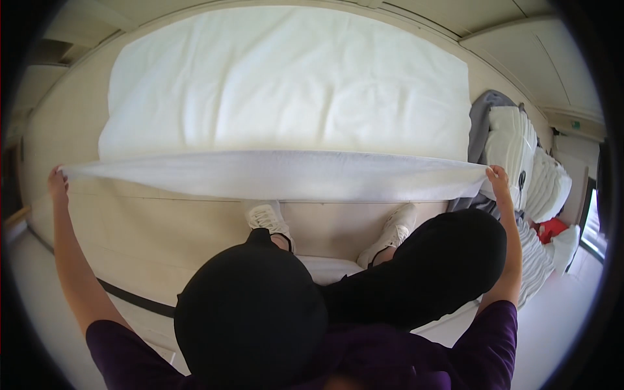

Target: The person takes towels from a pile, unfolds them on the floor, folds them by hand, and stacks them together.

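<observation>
A large white cloth (286, 84) lies spread on the pale floor, with soft creases running across it. Its near edge is lifted and stretched between my two hands as a long raised band. At the far left, my left hand (58, 182) pinches one corner. My right hand (498, 181) grips the opposite corner, close to the piled textiles. Both arms are spread wide, and the band hangs just beyond my shoes. Whether the cloth has more than one layer, I cannot tell.
Folded white textiles (511, 140) are stacked at the right on a grey cloth (480, 123), with a red item (552, 229) behind them. My white shoes (268, 218) and bent knees in black trousers (422, 273) are close to the cloth's near edge. Pale cabinet panels (520, 58) line the far side.
</observation>
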### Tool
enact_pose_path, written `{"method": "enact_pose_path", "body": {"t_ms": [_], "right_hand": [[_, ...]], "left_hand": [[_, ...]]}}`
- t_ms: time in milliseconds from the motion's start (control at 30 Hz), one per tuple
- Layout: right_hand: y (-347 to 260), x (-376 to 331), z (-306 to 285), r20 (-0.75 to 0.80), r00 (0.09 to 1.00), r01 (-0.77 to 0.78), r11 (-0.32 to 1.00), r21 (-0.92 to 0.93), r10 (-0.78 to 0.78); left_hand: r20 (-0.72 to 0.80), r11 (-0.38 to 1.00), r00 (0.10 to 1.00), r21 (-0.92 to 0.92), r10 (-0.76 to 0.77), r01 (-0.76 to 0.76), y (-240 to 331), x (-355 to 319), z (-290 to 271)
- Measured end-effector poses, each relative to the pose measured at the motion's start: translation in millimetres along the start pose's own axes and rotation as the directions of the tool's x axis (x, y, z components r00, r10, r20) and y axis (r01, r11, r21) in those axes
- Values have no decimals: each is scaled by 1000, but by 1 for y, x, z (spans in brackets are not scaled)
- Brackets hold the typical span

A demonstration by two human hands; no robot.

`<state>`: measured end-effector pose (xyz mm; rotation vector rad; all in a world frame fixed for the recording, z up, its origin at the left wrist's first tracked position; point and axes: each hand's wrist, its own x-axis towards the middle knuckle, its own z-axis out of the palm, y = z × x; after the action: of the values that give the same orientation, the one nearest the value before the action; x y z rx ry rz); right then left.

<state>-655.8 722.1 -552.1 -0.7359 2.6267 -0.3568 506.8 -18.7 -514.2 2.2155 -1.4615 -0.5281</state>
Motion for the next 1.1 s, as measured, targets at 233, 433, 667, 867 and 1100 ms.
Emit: {"method": "enact_pose_path", "body": {"t_ms": [233,433,667,867,1100], "right_hand": [[-44,68,36,-7,987,-161,963,-217,163],[-69,70,87,-213,942,165,910,-381,-259],[-102,38,112,12,918,348,791,-503,-397],[-125,64,113,90,896,420,763,-491,-435],[-106,83,83,176,810,586,753,-300,-560]], "left_hand": [[-85,508,614,656,784,-558,39,49,103],[480,391,538,377,693,-840,137,-160,255],[657,585,603,291,452,-757,219,-312,305],[573,420,519,309,635,-854,231,-301,330],[631,477,463,164,623,-864,249,-277,341]]}}
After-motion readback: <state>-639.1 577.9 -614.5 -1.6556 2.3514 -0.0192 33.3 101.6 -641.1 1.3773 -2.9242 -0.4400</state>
